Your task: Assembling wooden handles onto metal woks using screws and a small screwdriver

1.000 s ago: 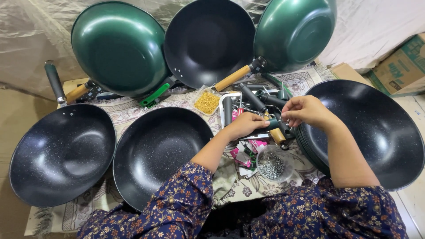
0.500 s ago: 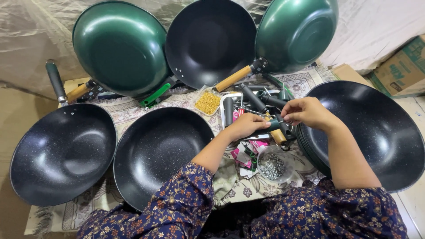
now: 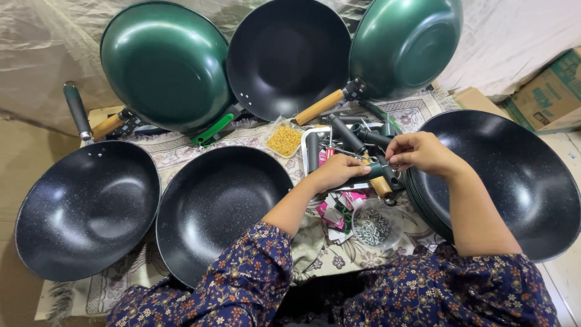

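While our left hand (image 3: 339, 171) is gripping the pan handle (image 3: 378, 179) between the woks, its long axis is slanting toward us. Our right hand (image 3: 420, 153) is pinching its dark upper end.

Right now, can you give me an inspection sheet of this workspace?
Surface: patterned cloth, mostly covered.
Job's things: dark handle piece with wooden end, held between both hands.
Clutter: loose handles in a tray, yellow screws in a tub, container of grey screws, pink packets.
Hands: left hand and right hand both grip the handle piece.
Cables: nothing seen.
Surroundings: black woks, green woks, cardboard box, plastic sheeting.
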